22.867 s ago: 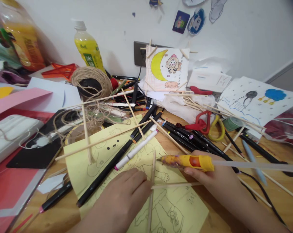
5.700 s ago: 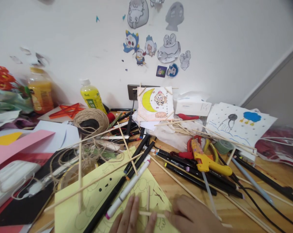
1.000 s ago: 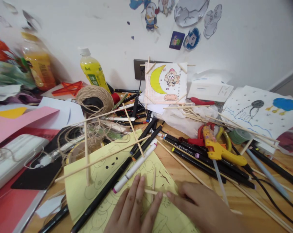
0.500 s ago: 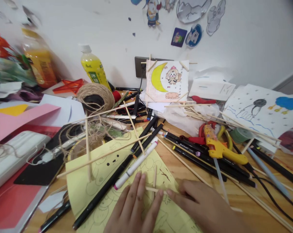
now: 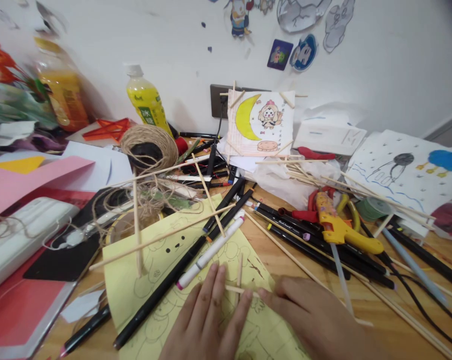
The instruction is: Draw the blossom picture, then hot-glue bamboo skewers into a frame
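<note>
My left hand (image 5: 207, 315) lies low over a yellow sheet (image 5: 151, 260) with pencil drawings, fingers stretched forward. Its fingertips and thumb hold down a short wooden stick (image 5: 234, 289), which crosses a second short stick (image 5: 240, 265). From the right, my right hand (image 5: 312, 312) is closed, its fingertips at the right end of the same short stick; its other fingers are tucked under and partly hidden. Just ahead of my left fingertips, a white marker (image 5: 211, 254) and a black marker (image 5: 160, 292) rest on the sheet. A frame of longer sticks (image 5: 162, 237) stands partly over the paper.
A yellow glue gun (image 5: 333, 227) with its cord lies at the right, near several black markers (image 5: 297, 242). Behind are a twine roll (image 5: 151, 145), two drink bottles (image 5: 145, 100) and a moon picture (image 5: 261, 122) on sticks. A white power strip (image 5: 27, 237) sits left.
The view has shifted slightly. Both hands stay at the short stick in nearly the same pose, the right fingertips a touch farther from the left thumb.
</note>
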Demonstrator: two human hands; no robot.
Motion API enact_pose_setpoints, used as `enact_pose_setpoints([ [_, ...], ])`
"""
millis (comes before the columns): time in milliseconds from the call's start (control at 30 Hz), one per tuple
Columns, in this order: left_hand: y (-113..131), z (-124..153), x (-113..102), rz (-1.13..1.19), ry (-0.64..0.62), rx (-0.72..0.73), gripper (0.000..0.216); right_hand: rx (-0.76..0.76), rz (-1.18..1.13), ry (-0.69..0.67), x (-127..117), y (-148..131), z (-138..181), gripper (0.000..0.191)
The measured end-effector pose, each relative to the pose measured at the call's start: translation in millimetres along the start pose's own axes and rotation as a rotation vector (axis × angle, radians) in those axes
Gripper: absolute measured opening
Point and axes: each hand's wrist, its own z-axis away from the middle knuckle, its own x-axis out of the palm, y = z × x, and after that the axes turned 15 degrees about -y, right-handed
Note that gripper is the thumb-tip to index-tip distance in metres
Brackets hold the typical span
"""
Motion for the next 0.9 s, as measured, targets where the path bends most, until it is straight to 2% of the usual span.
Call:
enact_pose_setpoints([
  [67,0.0,-0.1,-0.7,0.013,0.001,-0.003,0.070,-0.004,0.040,0.020,-2.6,-1.0,-1.2,0.022],
  [233,0.1,-0.9,-1.1,0.042,0.001,-0.015,0.073,-0.140,0.124,0.074,-18.6,-7.6,-6.7,0.032],
  [333,-0.1,-0.3,-1.5,0.052,0.002,-0.018,0.073,-0.153,0.131,0.072,-24.1,-10.5,-9.1,0.033],
  [467,-1.4,1.5,-1.4,0.058,0.007,-0.012,0.069,-0.154,0.178,0.074,-19.8,-8.2,-8.3,0.032],
  [633,-2.2,2.8,-0.8,0.057,-0.013,-0.017,0.053,-0.135,0.212,0.066,-12.3,-3.6,-6.6,0.028],
  [900,-1.5,2.6,0.5,0.055,-0.005,-0.010,0.052,-0.073,0.207,0.038,-5.4,-3.0,-3.5,0.024],
])
